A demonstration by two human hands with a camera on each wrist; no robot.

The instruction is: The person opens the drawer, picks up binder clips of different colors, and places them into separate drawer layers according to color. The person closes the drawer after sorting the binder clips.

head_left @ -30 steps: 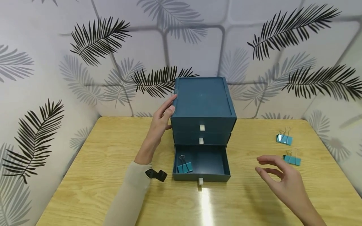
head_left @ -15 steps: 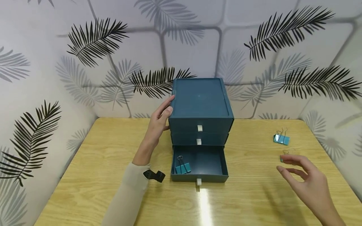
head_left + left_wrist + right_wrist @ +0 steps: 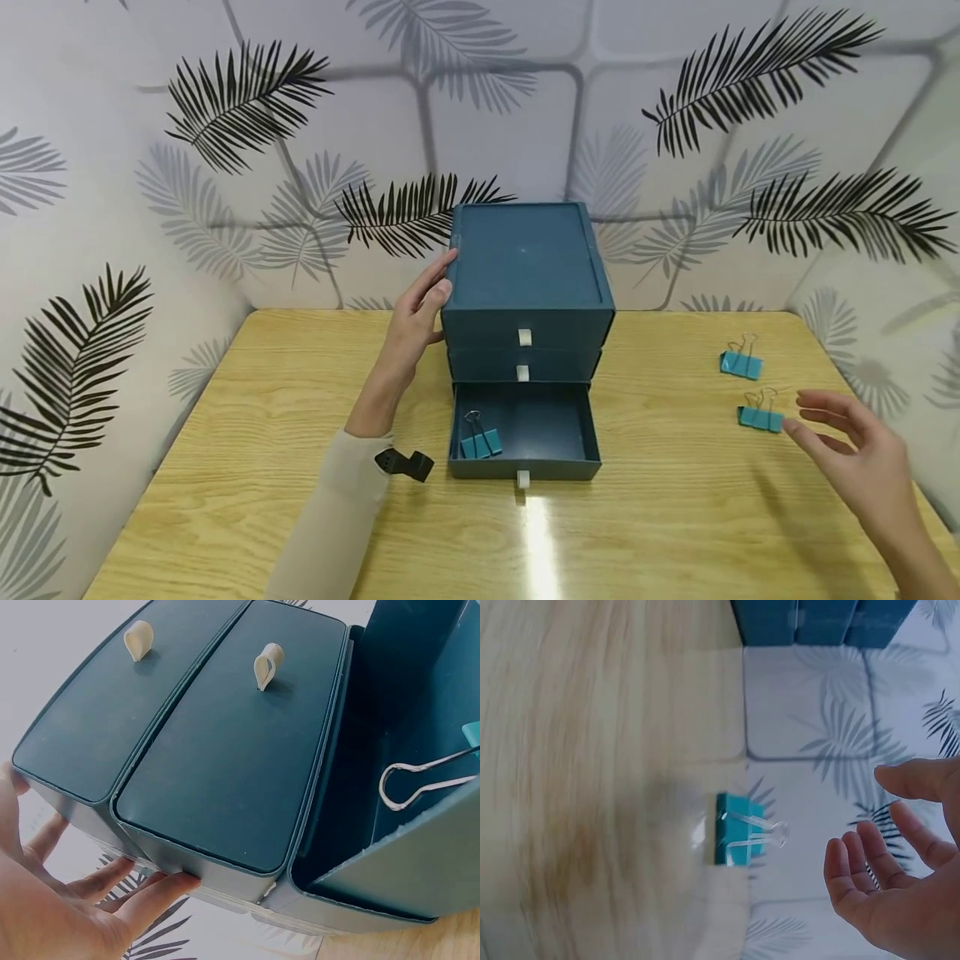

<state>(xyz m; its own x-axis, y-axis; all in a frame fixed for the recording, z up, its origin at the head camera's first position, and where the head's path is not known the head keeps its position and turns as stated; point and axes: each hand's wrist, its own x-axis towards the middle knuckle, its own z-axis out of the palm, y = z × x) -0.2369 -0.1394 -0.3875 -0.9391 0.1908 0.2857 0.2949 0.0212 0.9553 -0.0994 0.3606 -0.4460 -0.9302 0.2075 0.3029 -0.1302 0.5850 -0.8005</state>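
Note:
My left hand [image 3: 408,329] rests against the left side of a blue drawer cabinet [image 3: 528,258], its fingers spread along the wall in the left wrist view. The cabinet's bottom drawer [image 3: 555,421] is pulled out, and a teal binder clip [image 3: 482,444] lies inside at its left. On the right of the table, a second binder clip [image 3: 761,419] lies close to the thumb of my right hand [image 3: 866,454]. That hand hovers with relaxed, parted fingers and holds nothing. Just behind lies a third binder clip [image 3: 741,365].
Two upper drawers with white pull tabs [image 3: 524,337] are closed. The wooden table [image 3: 262,450] meets a leaf-patterned wall [image 3: 510,125] at the back and sides. A dark strap and mount [image 3: 405,463] sits on the left wrist.
My right hand has moved right across the table to beside the nearer binder clip. The left hand stays on the cabinet, and the head view has shifted slightly.

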